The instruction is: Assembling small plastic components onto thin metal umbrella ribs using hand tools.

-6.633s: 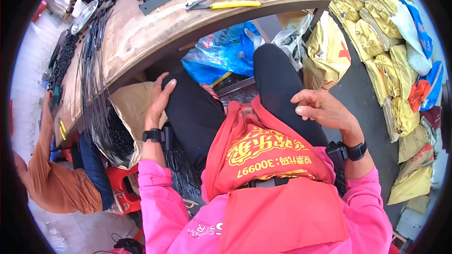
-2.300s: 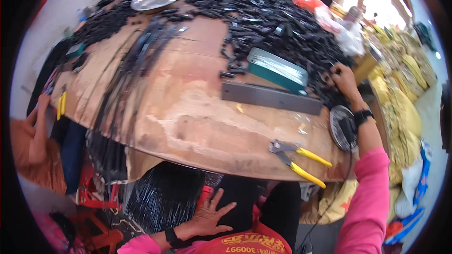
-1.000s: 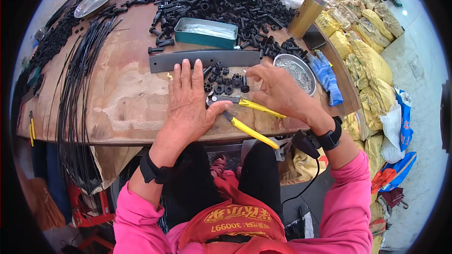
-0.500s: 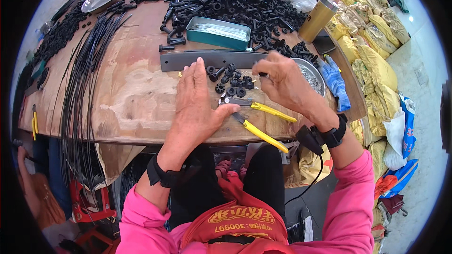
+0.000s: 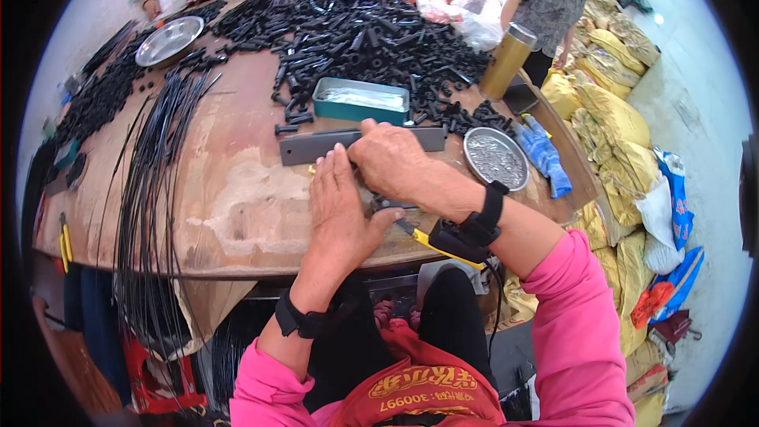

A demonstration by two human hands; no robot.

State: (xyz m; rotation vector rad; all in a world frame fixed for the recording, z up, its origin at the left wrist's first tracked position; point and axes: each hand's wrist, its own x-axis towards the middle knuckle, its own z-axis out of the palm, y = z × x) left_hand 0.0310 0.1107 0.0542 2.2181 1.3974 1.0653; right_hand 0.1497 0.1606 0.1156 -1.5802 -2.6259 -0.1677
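My left hand [image 5: 341,217] lies flat on the table with its fingers stretched out, their tips just below a dark grey flat bar [image 5: 304,148]. Across to its right, my right hand [image 5: 393,162] is curled closed beside the left fingertips, partly over the bar. Its fingertips are turned away, so whatever they pinch is hidden. Pliers with yellow handles [image 5: 449,250] rest by the left thumb, mostly covered by my right hand and wrist. The small black ring-like parts are largely hidden beneath the right hand.
Behind the bar stand a teal tin [image 5: 361,100] of thin pale pieces and a big heap of black bolts [image 5: 371,39]. At right are a round dish [image 5: 496,160] of small metal bits, a blue glove [image 5: 544,156] and a gold flask [image 5: 507,62]. Black strands [image 5: 154,166] hang over the left edge.
My right hand has moved left from near the dish to beside the left fingertips, covering the black parts and pliers' jaws. The view has tilted up, showing people across the table.
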